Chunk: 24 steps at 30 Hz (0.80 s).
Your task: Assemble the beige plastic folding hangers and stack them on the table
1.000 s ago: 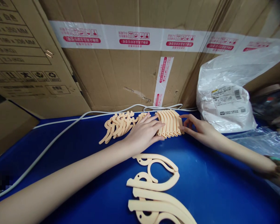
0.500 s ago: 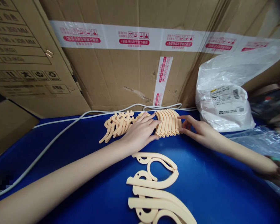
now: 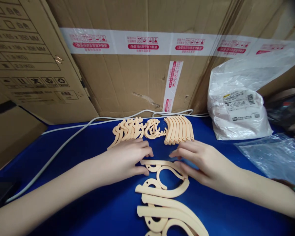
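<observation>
Beige plastic pieces lie on the blue surface. Closest to both hands is a folding hanger (image 3: 172,193) with curved arms and a round hook. My left hand (image 3: 129,159) hovers by its upper left end, thumb and fingers apart with nothing between them. Over its upper right side is my right hand (image 3: 199,160), fingers loosely bent and spread; whether they touch it I cannot tell. A second folding hanger (image 3: 169,211) lies below, cut off by the frame. Behind the hands are a neat row of curved hanger arms (image 3: 179,129), some small hooks (image 3: 152,128) and a pile of wavy pieces (image 3: 127,127).
A large cardboard box (image 3: 127,78) stands along the back, with another carton (image 3: 34,65) at left. A white cable (image 3: 64,152) runs along the left and back. On the right are a white plastic bag (image 3: 238,114) and clear plastic film (image 3: 272,157).
Both hands have left the row of curved arms and come nearer, to either side of the closer hanger. The small hooks between the piles are now uncovered. The view has shifted slightly.
</observation>
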Tool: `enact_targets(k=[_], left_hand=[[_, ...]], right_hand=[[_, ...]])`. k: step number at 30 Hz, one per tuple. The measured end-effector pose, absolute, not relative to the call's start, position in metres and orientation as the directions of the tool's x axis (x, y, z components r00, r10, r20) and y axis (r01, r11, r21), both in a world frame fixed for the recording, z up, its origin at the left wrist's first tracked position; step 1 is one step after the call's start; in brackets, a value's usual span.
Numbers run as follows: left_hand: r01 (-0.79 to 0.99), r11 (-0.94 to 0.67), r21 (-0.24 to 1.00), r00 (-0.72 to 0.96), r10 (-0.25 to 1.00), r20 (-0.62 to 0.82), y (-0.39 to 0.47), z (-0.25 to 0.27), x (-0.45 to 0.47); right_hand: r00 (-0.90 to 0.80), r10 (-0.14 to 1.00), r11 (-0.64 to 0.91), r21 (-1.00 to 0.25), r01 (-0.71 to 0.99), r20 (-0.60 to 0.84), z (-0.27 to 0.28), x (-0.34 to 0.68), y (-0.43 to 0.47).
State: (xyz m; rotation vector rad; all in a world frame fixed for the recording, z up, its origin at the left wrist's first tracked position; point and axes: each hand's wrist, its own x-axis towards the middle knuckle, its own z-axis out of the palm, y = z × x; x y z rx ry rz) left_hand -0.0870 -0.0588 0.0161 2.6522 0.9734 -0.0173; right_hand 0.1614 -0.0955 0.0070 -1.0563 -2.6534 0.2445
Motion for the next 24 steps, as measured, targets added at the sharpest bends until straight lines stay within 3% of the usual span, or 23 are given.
enact_targets(k=[5,9,14,18,21,24], left_hand=[[0.647,-0.707,0.285,0.743,0.668,-0.032,-0.063,0.005,-0.087],[0.674,-0.632,0.383,0.689,0.725,-0.017,-0.061,0.006,-0.084],[0.657,-0.624,0.424,0.724,0.68,-0.121,-0.062,0.003,-0.085],[0.629,-0.588,0.508,0.701,0.711,-0.045,-0.06,0.001,-0.084],[0.571,-0.479,0.666,0.619,0.784,0.033,-0.058,0.001,-0.077],[0.346,-0.179,0.921,0.482,0.876,-0.011,-0.058,0.001,-0.064]], right_hand=[[-0.713,0.698,0.703,-0.246,0.667,0.062,-0.001,0.141,-0.088],[-0.709,0.705,0.687,-0.267,0.676,0.018,-0.006,0.133,-0.077],[-0.708,0.705,0.692,-0.249,0.678,0.034,-0.009,0.134,-0.075],[-0.686,0.722,0.684,-0.241,0.688,0.092,-0.008,0.135,-0.077],[-0.647,0.752,0.654,-0.278,0.704,0.129,-0.001,0.136,-0.076],[-0.59,0.77,0.638,-0.274,0.719,0.244,0.009,0.139,-0.073]])
